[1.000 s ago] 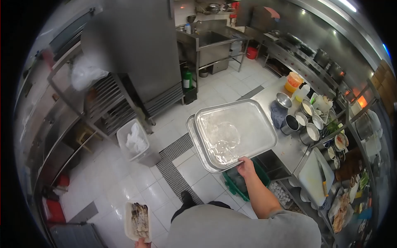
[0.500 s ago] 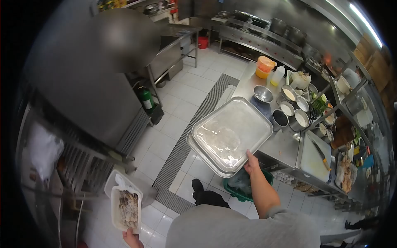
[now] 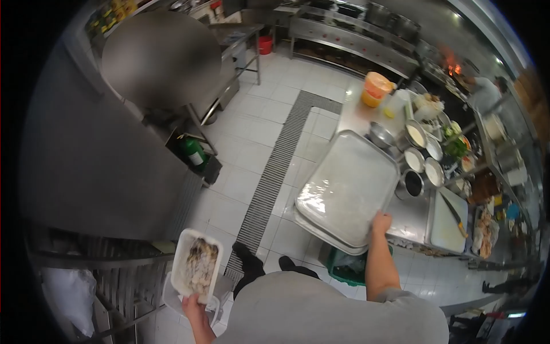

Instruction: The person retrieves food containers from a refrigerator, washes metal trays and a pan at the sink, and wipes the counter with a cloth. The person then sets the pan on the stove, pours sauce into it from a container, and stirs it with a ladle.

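My left hand (image 3: 196, 307) grips the near end of a white plastic tub (image 3: 177, 279), its fingers closed on the rim. Pale food with dark patches (image 3: 200, 266) lies in the tub; its kind is unclear. Beneath it, a larger whitish bin (image 3: 171, 295) is partly covered. On the other side, my right hand (image 3: 380, 222) is closed on the edge of two stacked metal trays (image 3: 349, 192). The shiny upper tray appears covered with clear film and hides most of the lower one. The trays overlap the corner of a steel worktable (image 3: 408, 217) in view.
Steel bowls (image 3: 380, 135), an orange-lidded container (image 3: 376, 89) and a knife (image 3: 454, 214) on a cutting board (image 3: 447, 229) are on the right. A green bin (image 3: 347, 269) stands below the trays. A drain grate (image 3: 269, 175) crosses the floor. A co-worker (image 3: 486, 94) stands near flames.
The white tub has risen and moved rightward in view with my left hand. The metal trays and my right hand have shifted right. My view has turned, bringing a co-worker and flames into sight.
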{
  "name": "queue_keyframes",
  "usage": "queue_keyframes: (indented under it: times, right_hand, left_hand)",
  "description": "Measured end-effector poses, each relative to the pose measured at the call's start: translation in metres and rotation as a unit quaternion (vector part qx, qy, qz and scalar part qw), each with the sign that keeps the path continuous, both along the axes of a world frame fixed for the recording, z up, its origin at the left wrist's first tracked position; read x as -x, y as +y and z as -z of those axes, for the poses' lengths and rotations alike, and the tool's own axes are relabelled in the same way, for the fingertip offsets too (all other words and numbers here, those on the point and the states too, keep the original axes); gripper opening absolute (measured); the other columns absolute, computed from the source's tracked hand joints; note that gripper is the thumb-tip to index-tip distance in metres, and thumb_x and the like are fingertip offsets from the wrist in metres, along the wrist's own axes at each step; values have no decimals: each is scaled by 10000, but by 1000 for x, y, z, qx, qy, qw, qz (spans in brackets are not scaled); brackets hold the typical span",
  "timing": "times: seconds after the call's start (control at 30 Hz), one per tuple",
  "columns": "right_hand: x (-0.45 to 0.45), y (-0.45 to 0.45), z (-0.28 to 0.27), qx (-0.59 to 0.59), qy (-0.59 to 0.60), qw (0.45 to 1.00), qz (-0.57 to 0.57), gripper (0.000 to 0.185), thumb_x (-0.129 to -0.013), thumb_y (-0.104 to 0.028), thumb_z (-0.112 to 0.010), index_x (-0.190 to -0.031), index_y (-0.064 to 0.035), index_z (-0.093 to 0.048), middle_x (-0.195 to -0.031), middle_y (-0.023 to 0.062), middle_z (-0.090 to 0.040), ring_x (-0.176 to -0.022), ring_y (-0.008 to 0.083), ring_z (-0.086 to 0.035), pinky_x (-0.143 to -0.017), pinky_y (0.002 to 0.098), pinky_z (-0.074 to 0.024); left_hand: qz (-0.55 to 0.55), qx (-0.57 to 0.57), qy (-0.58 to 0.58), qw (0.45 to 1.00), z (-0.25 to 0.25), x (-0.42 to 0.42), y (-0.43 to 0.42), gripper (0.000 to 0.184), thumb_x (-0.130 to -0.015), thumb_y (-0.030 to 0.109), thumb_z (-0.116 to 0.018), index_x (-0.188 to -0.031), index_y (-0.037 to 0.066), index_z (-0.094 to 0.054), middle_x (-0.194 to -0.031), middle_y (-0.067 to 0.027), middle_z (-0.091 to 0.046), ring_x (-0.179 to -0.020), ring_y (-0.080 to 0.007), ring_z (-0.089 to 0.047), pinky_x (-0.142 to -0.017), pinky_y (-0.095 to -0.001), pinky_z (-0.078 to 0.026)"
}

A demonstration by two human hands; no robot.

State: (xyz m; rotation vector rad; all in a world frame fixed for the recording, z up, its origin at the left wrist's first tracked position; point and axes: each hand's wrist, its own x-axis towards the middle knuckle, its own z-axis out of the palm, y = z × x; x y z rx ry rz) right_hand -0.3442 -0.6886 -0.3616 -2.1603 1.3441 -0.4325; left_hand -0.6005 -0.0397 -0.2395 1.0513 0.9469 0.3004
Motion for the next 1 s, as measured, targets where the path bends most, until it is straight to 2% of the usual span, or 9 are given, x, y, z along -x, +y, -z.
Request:
queue_keyframes:
  times: [0.3,0.37,0.5,0.6,0.7,0.8,0.83,0.9,1.0]
  right_hand:
    - [-77,52,-70,199,-87,974,-65,377,-905,-262,-690,-1160,13,-651,-1096,188,-692,-1024,346,-666,-910,439,-525]
    - [-112,127,-97,-42,-194,940,-277,371,-950,-319,-656,-1174,-23,-644,-1097,142,-694,-1018,269,-676,-877,403,-541]
    - [-160,306,-166,-553,-151,745,-341,565,-990,-475,-579,-1370,-59,-537,-1210,138,-656,-1087,268,-653,-894,458,-555]
    - [-198,384,-187,-741,-155,568,-322,658,-952,-493,-622,-1413,-38,-503,-1274,177,-632,-1146,291,-641,-934,490,-543]
    - [-241,385,-131,-727,-126,604,-301,591,-874,-307,-712,-1333,31,-554,-1262,188,-644,-1124,325,-652,-991,452,-530]
    - [-276,384,-100,-747,-140,599,-252,580,-854,-265,-701,-1328,36,-553,-1261,185,-646,-1128,324,-651,-991,454,-532]
    - [-291,383,-90,-752,-131,593,-258,580,-854,-265,-701,-1328,36,-553,-1261,185,-646,-1128,324,-651,-991,454,-532]
    - [-328,382,-73,-724,-144,623,-260,589,-849,-254,-681,-1349,23,-537,-1259,182,-644,-1114,332,-650,-986,468,-527]
    - [-404,378,-49,-720,-99,625,-286,613,-856,-258,-661,-1396,-12,-506,-1280,158,-629,-1125,327,-635,-979,474,-521]
  left_hand:
    - [189,-78,14,979,0,-201,79,318,-853,42,-642,-1165,-4,-677,-1035,-82,-731,-849,-163,-706,-688,-299,-559]
    - [265,-119,13,957,-11,-259,93,300,-840,41,-652,-1131,-16,-692,-1009,-76,-734,-843,-150,-697,-700,-288,-553]
    - [403,-113,-16,908,-54,-363,91,289,-826,39,-661,-1104,-28,-702,-981,-76,-733,-844,-126,-681,-735,-288,-549]
    - [503,-104,-39,857,-60,-431,83,260,-844,56,-676,-1090,-21,-706,-958,-61,-735,-842,-122,-681,-763,-299,-549]
    - [573,-106,-30,812,-50,-482,80,310,-845,93,-720,-1133,-11,-673,-1026,-94,-727,-921,-169,-695,-793,-318,-549]
    - [382,-438,-140,802,-126,-503,95,507,-825,104,-746,-1295,31,-570,-1471,-180,-493,-1370,-285,-475,-1035,-437,-471]
    - [240,-676,-181,672,-155,-513,119,523,-833,98,-724,-1318,16,-548,-1525,-205,-421,-1462,-342,-348,-1140,-477,-358]
    - [-105,-736,-264,614,-200,-529,161,624,-882,74,-668,-1441,-50,-422,-1550,-230,-357,-1461,-332,-340,-1194,-458,-276]
    - [-245,-756,-174,582,-275,-527,214,585,-944,47,-612,-1471,-70,-388,-1430,-194,-482,-1304,-260,-488,-1083,-360,-378]
